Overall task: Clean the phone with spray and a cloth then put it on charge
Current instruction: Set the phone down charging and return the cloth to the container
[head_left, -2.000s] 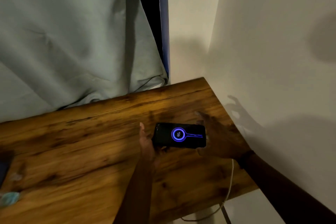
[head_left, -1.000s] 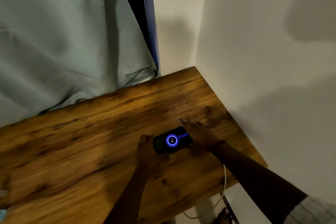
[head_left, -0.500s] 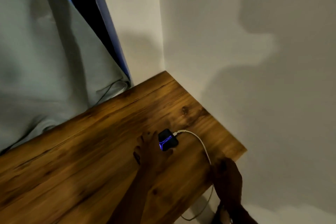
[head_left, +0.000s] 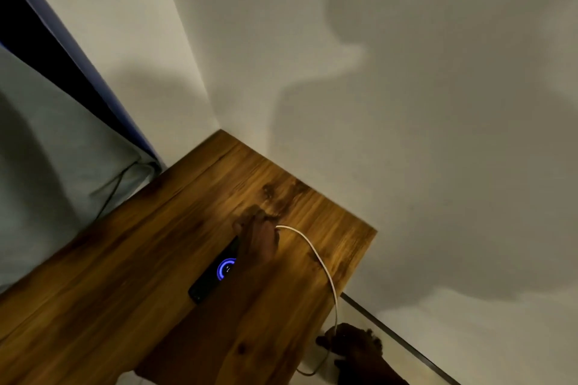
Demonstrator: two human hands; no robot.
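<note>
A black phone [head_left: 209, 282] lies flat on the wooden table [head_left: 119, 266] with a blue charging ring glowing on its screen. My left hand [head_left: 257, 236] lies over the phone's far end, where the white charging cable [head_left: 319, 261] goes in. The cable arcs over the table's right edge and drops toward the floor. My right hand [head_left: 352, 348] is below that edge, low by the wall, with its fingers closed around the hanging cable. No spray or cloth is in view.
The table fits into a corner of two pale walls [head_left: 406, 103]. A grey-green curtain [head_left: 47, 172] hangs along the table's left side, with a dark window strip behind it. A dark baseboard [head_left: 403, 344] runs along the floor at the right.
The view has swung to the right. My right hand left the phone, dropped below the table edge and took the cable. The phone now lies lengthwise with its screen showing, my left hand on it.
</note>
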